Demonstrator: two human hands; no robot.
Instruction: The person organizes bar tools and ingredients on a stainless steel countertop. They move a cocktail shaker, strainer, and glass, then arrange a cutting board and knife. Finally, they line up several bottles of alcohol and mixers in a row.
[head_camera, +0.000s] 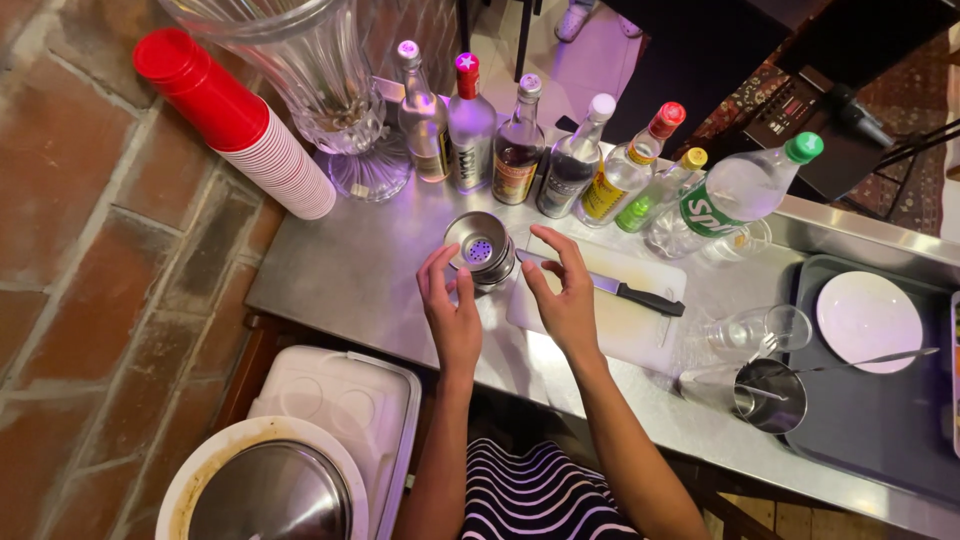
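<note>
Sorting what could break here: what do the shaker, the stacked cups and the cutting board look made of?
Shaker: seemingly polished steel, mirror-like, with a perforated strainer top. Cups: likely thin plastic, glossy red outside, white at the rims. Board: probably white plastic, matte and stained. Both hands are at the shaker.

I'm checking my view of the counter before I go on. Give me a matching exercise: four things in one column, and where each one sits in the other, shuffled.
Things
1. Metal shaker strainer
2. Knife
3. Stack of red cups
4. White plate

Places
A. On the dark tray at the right end
B. Lying on its side at the left end of the counter
C. Between the left hand and the right hand
D. Across the white cutting board

Pairs: 1-C, 2-D, 3-B, 4-A
</note>
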